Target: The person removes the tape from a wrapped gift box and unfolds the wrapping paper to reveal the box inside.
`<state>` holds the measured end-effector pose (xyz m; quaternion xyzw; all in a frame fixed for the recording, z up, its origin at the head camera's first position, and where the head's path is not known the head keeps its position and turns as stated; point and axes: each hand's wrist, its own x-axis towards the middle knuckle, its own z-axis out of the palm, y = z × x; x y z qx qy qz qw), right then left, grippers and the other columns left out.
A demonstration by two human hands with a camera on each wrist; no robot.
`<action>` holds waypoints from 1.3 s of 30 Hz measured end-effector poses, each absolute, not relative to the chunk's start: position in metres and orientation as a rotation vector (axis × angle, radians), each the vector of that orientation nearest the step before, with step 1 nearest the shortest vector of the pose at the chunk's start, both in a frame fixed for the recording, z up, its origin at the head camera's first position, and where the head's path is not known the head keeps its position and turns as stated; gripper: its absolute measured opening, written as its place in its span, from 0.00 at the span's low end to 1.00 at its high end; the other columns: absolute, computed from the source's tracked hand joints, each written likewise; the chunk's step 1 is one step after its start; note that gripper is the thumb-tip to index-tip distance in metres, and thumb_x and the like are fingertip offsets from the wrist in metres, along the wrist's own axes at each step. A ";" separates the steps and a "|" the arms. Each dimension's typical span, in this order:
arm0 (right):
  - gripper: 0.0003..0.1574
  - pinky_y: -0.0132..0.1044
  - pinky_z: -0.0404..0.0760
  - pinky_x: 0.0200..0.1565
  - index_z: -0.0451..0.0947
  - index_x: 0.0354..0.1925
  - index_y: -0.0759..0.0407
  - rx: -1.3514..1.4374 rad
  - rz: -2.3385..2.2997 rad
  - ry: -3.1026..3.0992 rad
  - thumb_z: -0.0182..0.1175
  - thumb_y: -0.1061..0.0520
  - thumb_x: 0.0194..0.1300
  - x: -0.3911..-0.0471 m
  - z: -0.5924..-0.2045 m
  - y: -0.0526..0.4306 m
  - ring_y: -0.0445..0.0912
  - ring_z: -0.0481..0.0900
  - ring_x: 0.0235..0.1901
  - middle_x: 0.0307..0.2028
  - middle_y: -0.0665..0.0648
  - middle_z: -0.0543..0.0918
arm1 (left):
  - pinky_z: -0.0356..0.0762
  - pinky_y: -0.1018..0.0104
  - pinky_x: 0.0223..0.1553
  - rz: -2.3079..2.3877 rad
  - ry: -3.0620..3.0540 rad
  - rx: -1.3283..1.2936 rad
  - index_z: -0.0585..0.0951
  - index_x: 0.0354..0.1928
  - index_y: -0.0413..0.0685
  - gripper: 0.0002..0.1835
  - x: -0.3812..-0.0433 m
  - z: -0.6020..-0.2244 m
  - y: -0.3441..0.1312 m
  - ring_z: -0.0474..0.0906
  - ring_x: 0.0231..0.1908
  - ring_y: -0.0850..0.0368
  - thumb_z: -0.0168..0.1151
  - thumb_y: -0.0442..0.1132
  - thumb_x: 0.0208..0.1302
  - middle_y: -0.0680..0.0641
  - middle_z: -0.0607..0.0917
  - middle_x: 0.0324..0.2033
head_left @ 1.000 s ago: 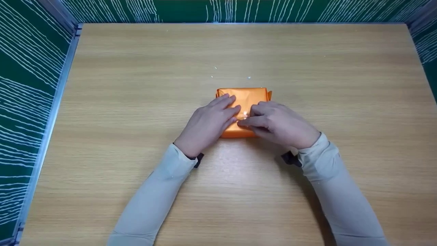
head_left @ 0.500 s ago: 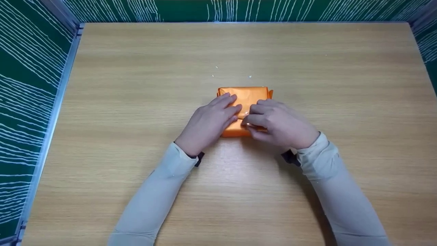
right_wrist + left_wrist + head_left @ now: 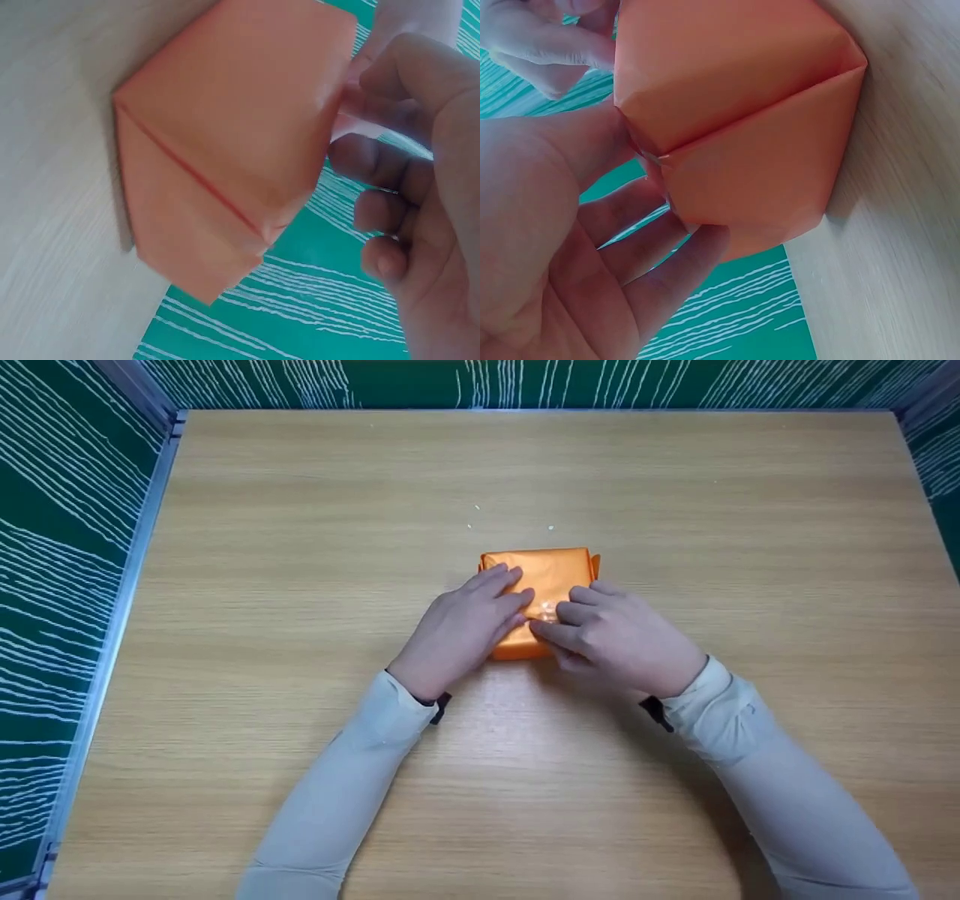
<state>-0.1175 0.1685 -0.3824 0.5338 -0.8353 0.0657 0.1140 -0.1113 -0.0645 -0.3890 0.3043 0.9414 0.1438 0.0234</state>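
Note:
An orange paper-wrapped box [image 3: 551, 566] lies on the table, with a shiny strip of clear tape [image 3: 546, 611] at the seam across its top. My left hand [image 3: 469, 630] rests on the box's left part, fingers spread. The straight index finger of my right hand [image 3: 619, 634] presses on the top near the seam, while its other fingers are bent and hold nothing. Folded end flaps of the box [image 3: 757, 165] show in the left wrist view, where the left fingers lie over its top edge. In the right wrist view, the opposite folded end [image 3: 187, 217] faces the camera.
The wooden table [image 3: 337, 510] extends around the box on all sides. Tiny white scraps [image 3: 551, 527] lie beyond it. Green panels with white lines [image 3: 67, 585] border the left, back and right edges.
The right index finger has straightened from a bent pose, uncovering more of the tape. My right wrist and forearm have swung outward to the right. The left hand stays almost still on the box.

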 end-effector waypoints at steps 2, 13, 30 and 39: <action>0.14 0.42 0.74 0.32 0.88 0.47 0.60 1.578 0.216 -2.461 0.70 0.62 0.60 -0.120 -0.381 0.169 0.51 0.71 0.27 0.28 0.55 0.82 | 0.72 0.53 0.68 0.445 2.922 0.947 0.78 0.70 0.52 0.23 -0.111 -0.389 -0.064 0.64 0.75 0.48 0.50 0.50 0.82 0.44 0.72 0.73; 0.10 0.46 0.75 0.38 0.86 0.43 0.61 1.601 0.299 -2.592 0.70 0.59 0.63 -0.126 -0.372 0.172 0.53 0.74 0.31 0.30 0.56 0.84 | 0.67 0.55 0.72 0.482 2.894 0.931 0.77 0.71 0.53 0.21 -0.111 -0.389 -0.062 0.61 0.77 0.51 0.52 0.45 0.81 0.46 0.70 0.74; 0.14 0.44 0.68 0.45 0.73 0.40 0.56 1.516 0.557 -2.668 0.67 0.55 0.59 -0.131 -0.403 0.157 0.52 0.67 0.35 0.31 0.51 0.71 | 0.64 0.57 0.74 0.526 2.901 0.927 0.80 0.67 0.50 0.18 -0.112 -0.391 -0.064 0.63 0.76 0.51 0.50 0.39 0.81 0.46 0.72 0.73; 0.13 0.43 0.69 0.43 0.75 0.40 0.56 1.539 0.566 -2.659 0.68 0.56 0.59 -0.135 -0.406 0.157 0.51 0.69 0.35 0.32 0.52 0.72 | 0.64 0.57 0.74 0.527 2.884 0.917 0.79 0.68 0.52 0.19 -0.112 -0.389 -0.065 0.61 0.77 0.52 0.51 0.40 0.81 0.47 0.71 0.74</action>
